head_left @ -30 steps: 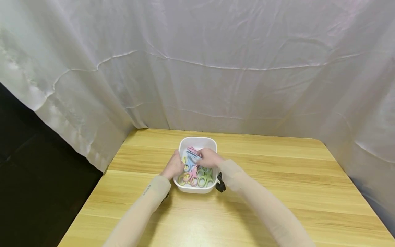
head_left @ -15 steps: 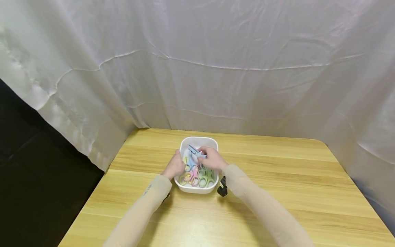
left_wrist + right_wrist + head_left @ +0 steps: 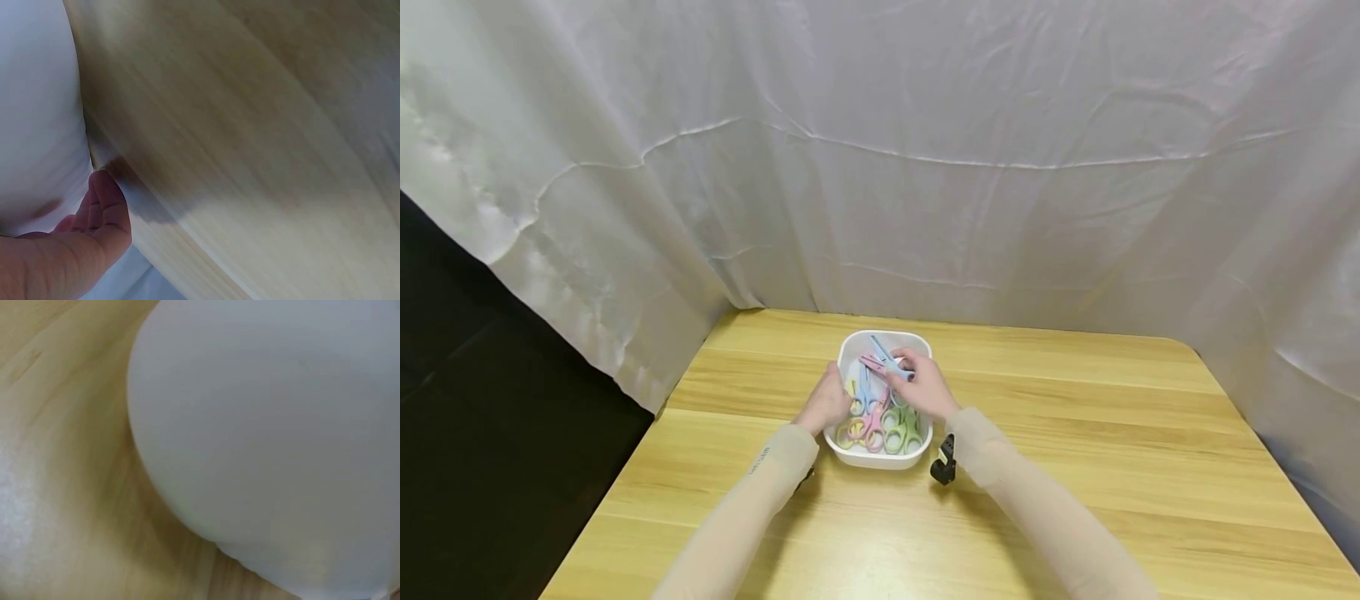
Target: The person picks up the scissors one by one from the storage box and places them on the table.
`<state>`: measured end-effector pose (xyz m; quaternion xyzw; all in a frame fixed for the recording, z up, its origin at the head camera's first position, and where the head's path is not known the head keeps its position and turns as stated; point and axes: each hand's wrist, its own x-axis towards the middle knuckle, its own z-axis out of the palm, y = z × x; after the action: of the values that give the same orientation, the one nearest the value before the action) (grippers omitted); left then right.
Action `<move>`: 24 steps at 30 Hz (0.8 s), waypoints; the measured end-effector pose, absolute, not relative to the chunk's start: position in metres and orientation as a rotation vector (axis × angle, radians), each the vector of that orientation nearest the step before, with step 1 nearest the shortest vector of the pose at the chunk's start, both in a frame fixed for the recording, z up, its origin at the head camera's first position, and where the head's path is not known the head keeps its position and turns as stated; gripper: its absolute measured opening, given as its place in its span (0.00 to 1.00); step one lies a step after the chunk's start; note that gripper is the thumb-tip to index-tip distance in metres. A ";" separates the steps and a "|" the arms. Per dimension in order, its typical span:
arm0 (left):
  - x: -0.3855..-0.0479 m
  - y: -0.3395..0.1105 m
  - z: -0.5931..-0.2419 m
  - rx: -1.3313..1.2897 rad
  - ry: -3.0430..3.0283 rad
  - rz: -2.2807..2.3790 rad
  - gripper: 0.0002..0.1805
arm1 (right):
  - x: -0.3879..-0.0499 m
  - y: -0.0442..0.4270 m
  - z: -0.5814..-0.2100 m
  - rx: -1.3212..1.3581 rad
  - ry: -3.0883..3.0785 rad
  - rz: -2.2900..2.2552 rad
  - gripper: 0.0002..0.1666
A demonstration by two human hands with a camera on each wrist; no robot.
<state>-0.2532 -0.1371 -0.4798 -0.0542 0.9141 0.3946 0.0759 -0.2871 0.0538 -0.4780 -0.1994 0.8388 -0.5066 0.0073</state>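
Observation:
A white plastic container (image 3: 880, 462) holds several small scissors with coloured handles. My left hand (image 3: 826, 402) grips its left wall at the rim; in the left wrist view the fingers (image 3: 111, 203) bend against the outside. Over the container's right side my right hand (image 3: 927, 390) pinches blue scissors (image 3: 883, 350), their blades pointing to the far left. Pink scissors (image 3: 872, 363) lie just beside them, close to the fingertips; whether these are held too I cannot tell. Nearer to me inside are pink scissors (image 3: 874, 429) and green scissors (image 3: 912, 433). The right wrist view shows only the container's outer wall (image 3: 269, 425).
The container stands on a wooden table (image 3: 1075, 433) near its far edge. A pale curtain (image 3: 970, 208) hangs behind and round the sides. To the left, past the table's edge, is a black area (image 3: 490, 417).
My right hand has drawn back slightly to the right, lifting and turning the blue scissors; the pink ones beside them show again. My left hand stays on the container.

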 end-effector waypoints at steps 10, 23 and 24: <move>-0.252 -0.137 -0.481 -0.139 2.763 1.176 0.40 | -0.284 0.059 -0.480 -0.535 2.402 -1.868 0.23; -0.250 -0.137 -0.480 -0.139 2.753 1.194 0.39 | -0.282 0.068 -0.474 -0.302 2.208 -2.118 0.22; -0.250 -0.137 -0.479 -0.139 2.754 1.191 0.39 | -0.282 0.069 -0.473 -0.287 2.191 -2.131 0.22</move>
<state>-0.2502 -0.1368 -0.4794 -0.0461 0.9146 0.3956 0.0690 -0.2816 0.0693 -0.4731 -0.0933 0.7133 -0.6937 0.0356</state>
